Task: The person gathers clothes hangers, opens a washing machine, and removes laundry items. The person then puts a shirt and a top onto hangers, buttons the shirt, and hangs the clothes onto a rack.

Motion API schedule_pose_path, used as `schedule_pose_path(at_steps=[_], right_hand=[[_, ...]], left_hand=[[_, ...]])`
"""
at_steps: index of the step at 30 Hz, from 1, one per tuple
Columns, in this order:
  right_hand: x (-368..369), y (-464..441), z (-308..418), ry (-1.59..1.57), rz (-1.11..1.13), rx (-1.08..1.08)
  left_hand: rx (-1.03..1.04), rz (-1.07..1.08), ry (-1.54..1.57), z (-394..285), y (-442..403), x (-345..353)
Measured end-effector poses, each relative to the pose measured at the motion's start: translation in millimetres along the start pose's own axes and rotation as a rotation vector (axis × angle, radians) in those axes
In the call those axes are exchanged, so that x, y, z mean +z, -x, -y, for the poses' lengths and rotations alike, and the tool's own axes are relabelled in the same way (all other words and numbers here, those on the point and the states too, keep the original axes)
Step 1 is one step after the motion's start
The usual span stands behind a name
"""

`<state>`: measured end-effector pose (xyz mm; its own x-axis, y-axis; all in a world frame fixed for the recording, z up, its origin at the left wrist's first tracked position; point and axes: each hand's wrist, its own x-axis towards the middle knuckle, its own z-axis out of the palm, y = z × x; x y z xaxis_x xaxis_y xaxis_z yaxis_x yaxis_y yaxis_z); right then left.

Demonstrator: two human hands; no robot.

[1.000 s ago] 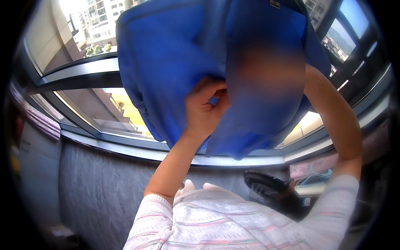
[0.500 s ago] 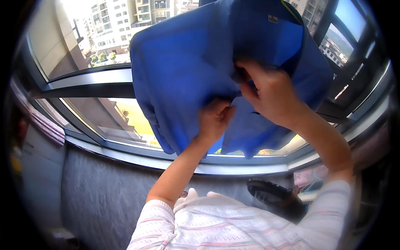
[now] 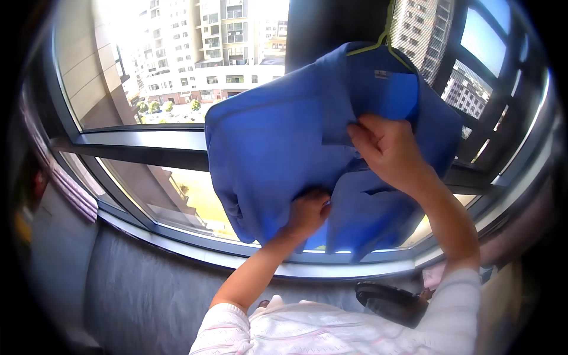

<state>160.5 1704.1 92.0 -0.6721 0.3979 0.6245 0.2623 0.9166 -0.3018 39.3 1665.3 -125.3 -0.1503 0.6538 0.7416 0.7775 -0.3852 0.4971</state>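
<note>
A blue collared shirt [image 3: 266,154] hangs in front of me on a yellow-green hanger [image 3: 386,36], its front open and a small white label [image 3: 381,74] showing inside the neck. My right hand [image 3: 390,148] is closed in a pinch on the shirt's front edge below the collar. Lower down, my left hand [image 3: 309,213] has its fingers curled onto the same front edge. The fingertips of both hands are partly hidden, and I cannot make out any button between them.
Behind the shirt stands a large window with a dark frame [image 3: 177,157], with buildings [image 3: 219,44] outside. Pinkish curtains [image 3: 71,186] hang at the left. Below are a grey floor [image 3: 148,284] and a dark round-ended object [image 3: 387,299] at the lower right.
My view has tilted up, so the shirt appears lower and the hanger shows. My right hand has moved closer to the collar. The left hand stays on the shirt's front edge.
</note>
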Motion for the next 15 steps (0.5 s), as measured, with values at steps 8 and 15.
schedule_pose_path(at_steps=[8,15], right_hand=[[-87.9,14.1,-41.6,0.185,-0.453,-0.211],[-77.3,-2.3,-65.9,0.281,-0.354,-0.397]], left_hand=[[0.335,-0.568,-0.158,-63.8,-66.4,-191.2],[0.232,-0.269,-0.137,-52.2,-142.9,-217.5]])
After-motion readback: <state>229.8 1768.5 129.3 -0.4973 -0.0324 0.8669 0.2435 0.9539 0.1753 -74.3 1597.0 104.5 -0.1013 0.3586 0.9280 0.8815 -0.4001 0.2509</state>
